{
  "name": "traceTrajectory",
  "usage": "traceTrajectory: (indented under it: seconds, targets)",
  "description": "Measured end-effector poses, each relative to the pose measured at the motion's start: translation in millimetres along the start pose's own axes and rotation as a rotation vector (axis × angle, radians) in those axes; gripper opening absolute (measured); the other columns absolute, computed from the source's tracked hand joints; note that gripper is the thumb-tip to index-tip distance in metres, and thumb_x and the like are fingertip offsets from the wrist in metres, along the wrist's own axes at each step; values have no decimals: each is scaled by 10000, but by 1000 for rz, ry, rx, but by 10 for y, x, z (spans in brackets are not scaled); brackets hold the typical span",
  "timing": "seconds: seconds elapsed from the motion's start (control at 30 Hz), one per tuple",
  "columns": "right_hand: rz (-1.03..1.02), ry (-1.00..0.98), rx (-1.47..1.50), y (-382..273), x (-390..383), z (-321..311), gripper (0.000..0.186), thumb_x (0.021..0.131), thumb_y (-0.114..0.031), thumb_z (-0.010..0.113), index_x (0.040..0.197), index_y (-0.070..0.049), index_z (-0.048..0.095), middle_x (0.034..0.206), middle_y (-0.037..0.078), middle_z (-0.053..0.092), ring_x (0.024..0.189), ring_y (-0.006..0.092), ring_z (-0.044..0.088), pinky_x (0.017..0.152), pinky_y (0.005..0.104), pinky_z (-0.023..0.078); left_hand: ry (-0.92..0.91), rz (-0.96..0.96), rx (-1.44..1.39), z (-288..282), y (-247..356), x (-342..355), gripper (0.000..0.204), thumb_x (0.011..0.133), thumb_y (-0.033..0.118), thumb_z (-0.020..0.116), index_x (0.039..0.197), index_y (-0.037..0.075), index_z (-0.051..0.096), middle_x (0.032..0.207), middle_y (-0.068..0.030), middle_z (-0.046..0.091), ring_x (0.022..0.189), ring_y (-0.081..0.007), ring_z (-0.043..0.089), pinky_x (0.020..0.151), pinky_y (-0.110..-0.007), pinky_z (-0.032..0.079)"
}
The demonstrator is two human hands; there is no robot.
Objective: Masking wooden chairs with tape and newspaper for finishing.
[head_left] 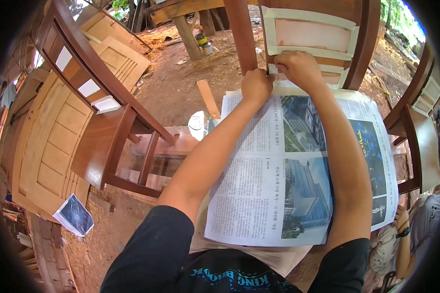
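Both hands meet at the newspaper's [278,166] far edge — the left hand [255,87] fisted against the chair's [298,34] reddish frame, the right hand [298,68] pinching pale masking tape [278,50] (around the chair's back panel).

an outdoor carpentry workshop: unfinished wooden doors [49,146], varnished chairs [107,112], sawdust-covered ground [181,83].

Spread flat just below the chair back [310,34]: a newspaper [298,166], white pages with grey columns and blue-green building photos. Far down-left of that chair back, on the ground: a small printed sheet [74,215], white-edged, dark blue picture. Up-left of it: two small tins [204,43].
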State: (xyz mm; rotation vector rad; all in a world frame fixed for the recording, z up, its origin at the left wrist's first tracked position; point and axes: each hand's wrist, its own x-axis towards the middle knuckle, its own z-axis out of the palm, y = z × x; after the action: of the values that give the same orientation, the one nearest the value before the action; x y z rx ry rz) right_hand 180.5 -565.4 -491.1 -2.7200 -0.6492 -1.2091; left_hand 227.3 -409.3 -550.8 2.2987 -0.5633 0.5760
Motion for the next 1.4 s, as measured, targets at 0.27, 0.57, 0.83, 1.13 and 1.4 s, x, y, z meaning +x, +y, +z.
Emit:
traceTrajectory:
  seconds: [0.27, 0.57, 0.83, 1.13, 1.4]
  targets:
    - [62, -64, -32, 9, 6, 41, 86, 844, -169, 640, 841, -92, 679, 805, 88, 677, 753, 324, 654, 668, 454, 507, 51, 22, -28, -23, 23, -52, 312, 826, 343, 727, 818, 33, 760, 675, -228, 660, 666, -392, 673, 678, -476, 526]
    - [66, -25, 17, 4, -3, 12, 90, 840, -176, 647, 853, -95, 685, 813, 91, 686, 762, 323, 659, 677, 452, 509, -74, -14, -58, -94, 45, 35, 323, 802, 311, 738, 778, -10, 738, 744, -252, 674, 744, -405, 681, 724, -486, 543]
    - [78, -24, 22, -40, 9, 16, 92, 834, -186, 653, 856, -107, 692, 807, 92, 689, 753, 320, 660, 668, 448, 510, -69, 83, 75, -82, -41, 94, 404, 859, 389, 693, 763, -2, 735, 741, -244, 674, 735, -411, 680, 713, -487, 541]
    - [93, 7, 29, -6, -22, -9, 100, 831, -199, 627, 805, -112, 669, 782, 106, 693, 725, 326, 667, 661, 459, 515, -95, 76, 108, -115, 83, 87, 439, 900, 403, 649, 771, -9, 729, 771, -234, 688, 783, -424, 681, 729, -494, 543]
    - [176, -108, 41, -2, 6, -127, 193, 880, -265, 631, 865, -89, 707, 783, 158, 675, 740, 385, 644, 673, 474, 505, -81, 100, 206, 120, 62, 220, 367, 898, 365, 642, 812, 28, 757, 787, -195, 712, 761, -359, 715, 741, -453, 569]
